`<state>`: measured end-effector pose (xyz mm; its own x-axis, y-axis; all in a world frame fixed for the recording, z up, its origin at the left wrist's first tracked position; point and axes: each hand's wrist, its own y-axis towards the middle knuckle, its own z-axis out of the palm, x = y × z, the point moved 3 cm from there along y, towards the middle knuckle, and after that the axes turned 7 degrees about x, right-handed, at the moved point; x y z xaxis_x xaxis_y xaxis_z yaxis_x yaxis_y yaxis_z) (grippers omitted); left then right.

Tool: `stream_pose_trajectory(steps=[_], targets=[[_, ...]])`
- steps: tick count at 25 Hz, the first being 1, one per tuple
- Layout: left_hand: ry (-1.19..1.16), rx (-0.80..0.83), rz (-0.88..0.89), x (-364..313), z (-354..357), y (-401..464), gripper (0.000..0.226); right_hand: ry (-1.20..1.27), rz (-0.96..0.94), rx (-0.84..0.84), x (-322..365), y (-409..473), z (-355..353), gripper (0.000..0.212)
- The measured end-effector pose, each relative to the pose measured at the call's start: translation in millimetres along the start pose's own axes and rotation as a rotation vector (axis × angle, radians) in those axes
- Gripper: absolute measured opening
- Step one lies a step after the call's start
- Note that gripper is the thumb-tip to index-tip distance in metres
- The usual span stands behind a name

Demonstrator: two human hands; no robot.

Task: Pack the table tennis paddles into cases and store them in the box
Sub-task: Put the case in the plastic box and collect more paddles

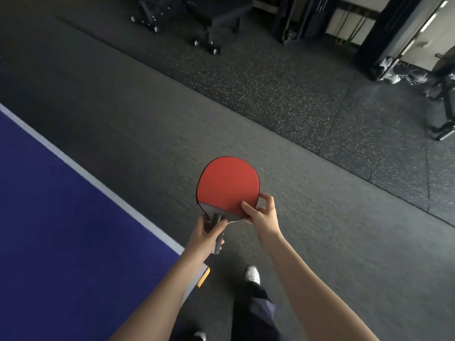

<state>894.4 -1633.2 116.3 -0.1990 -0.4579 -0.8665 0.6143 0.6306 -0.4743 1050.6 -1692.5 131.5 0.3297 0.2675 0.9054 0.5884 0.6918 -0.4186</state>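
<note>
A red, paddle-shaped case (227, 185) with a black rim and a grey patch near the neck is held in the air over the floor, just past the table's corner. The paddle's dark handle (218, 242) sticks out of its lower end. My left hand (206, 236) is wrapped around that handle. My right hand (262, 212) pinches the case's lower right edge, thumb on the red face. Whether the case is zipped cannot be told. No box and no other paddle are in view.
The blue table tennis table (61, 217) with a white border fills the lower left; its corner has a yellow fitting (204, 276). Dark rubber gym floor (344, 217) spreads around. A wheeled bench (209, 18) and frames stand far back. My shoe (252, 274) is below.
</note>
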Motion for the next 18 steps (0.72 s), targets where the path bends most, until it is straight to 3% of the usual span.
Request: stream_pose_trajectory(steps=[10, 18], targets=[[-0.083, -0.209, 0.052, -98.8, 50.8, 205.9, 0.026, -0.108, 0.020, 0.236, 106.4, 247.9, -24.1, 0.049], [-0.242, -0.479, 0.025, -151.1, -19.4, 301.3, 0.027, -0.249, 0.064, 0.493, 139.8, 386.2, 83.7, 0.051]])
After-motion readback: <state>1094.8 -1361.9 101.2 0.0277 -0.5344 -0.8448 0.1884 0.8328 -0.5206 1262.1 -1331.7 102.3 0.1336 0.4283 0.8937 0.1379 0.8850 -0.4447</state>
